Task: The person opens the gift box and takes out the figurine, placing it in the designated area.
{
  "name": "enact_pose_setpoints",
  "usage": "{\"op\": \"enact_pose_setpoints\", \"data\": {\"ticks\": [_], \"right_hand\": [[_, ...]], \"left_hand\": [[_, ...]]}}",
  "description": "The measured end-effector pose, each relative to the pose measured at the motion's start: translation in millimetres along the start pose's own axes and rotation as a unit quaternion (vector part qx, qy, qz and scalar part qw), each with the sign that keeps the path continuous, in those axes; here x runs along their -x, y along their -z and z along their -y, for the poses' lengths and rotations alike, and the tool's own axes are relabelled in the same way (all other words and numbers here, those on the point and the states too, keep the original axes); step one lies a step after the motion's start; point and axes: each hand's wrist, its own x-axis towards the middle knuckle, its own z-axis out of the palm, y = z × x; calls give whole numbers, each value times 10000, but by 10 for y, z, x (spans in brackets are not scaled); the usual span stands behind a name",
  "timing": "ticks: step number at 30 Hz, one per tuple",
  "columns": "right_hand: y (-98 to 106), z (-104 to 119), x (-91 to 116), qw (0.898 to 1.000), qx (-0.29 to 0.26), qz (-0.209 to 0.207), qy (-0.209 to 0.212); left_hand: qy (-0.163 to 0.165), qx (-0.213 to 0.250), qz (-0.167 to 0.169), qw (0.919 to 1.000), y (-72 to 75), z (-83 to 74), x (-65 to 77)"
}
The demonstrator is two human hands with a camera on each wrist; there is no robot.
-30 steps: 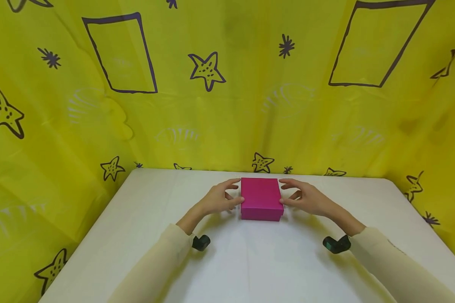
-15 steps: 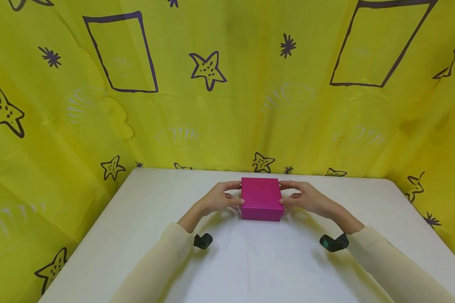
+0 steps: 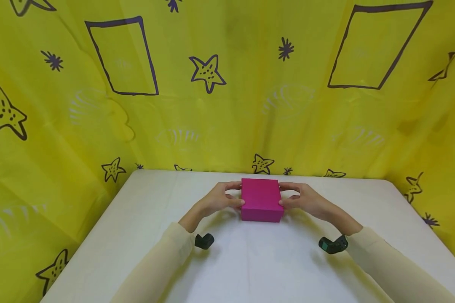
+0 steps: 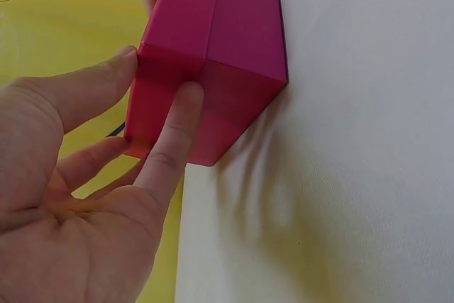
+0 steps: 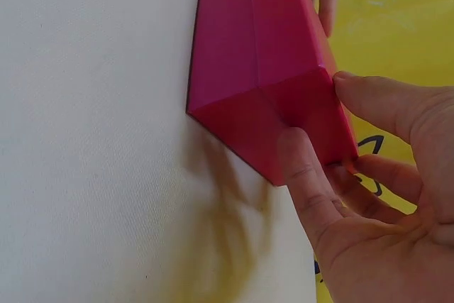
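A closed pink cardboard box (image 3: 261,194) with a fitted lid (image 4: 174,15) sits on the white table, near its far edge. On its left side my left hand (image 3: 215,199) grips the lid, thumb at the near corner and a finger at the far corner. My right hand (image 3: 311,202) holds the opposite side in a mirrored way. In both wrist views one finger of each hand touches the side wall close to the lid's lower edge (image 5: 257,84). The box's inside is hidden under the lid.
The white table (image 3: 246,265) extends toward me and to both sides. A yellow curtain (image 3: 227,118) with dark starfish drawings hangs behind and beside it. Dark wrist cameras (image 3: 204,241) hang below the cream sleeves (image 3: 159,263).
Both hands have closed in slightly on the box, and the fingers at the far corners now touch its sides. The box stays in the same place.
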Motion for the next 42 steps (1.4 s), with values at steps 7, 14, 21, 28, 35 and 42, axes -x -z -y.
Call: {"op": "enact_pose_setpoints", "data": {"ticks": [7, 14, 21, 28, 35, 42], "right_hand": [[-39, 9, 15, 9999, -86, -122, 39], [-69, 30, 37, 9996, -37, -265, -11], [-74, 59, 48, 9995, -51, -304, -5], [-77, 81, 70, 9990, -310, -323, -45], [-31, 158, 103, 9987, -333, -388, 47], [12, 291, 132, 9986, -160, -483, 137]], "left_hand": [[-36, 39, -50, 10000, -18, -16, 15], [-145, 5, -113, 9998, -29, -36, 32], [-132, 2, -129, 9998, -30, -61, 42], [-131, 133, -91, 9998, -28, -88, 41], [-158, 222, -128, 9995, -10, -171, 60], [-298, 62, -319, 9990, 3, -283, 95]]}}
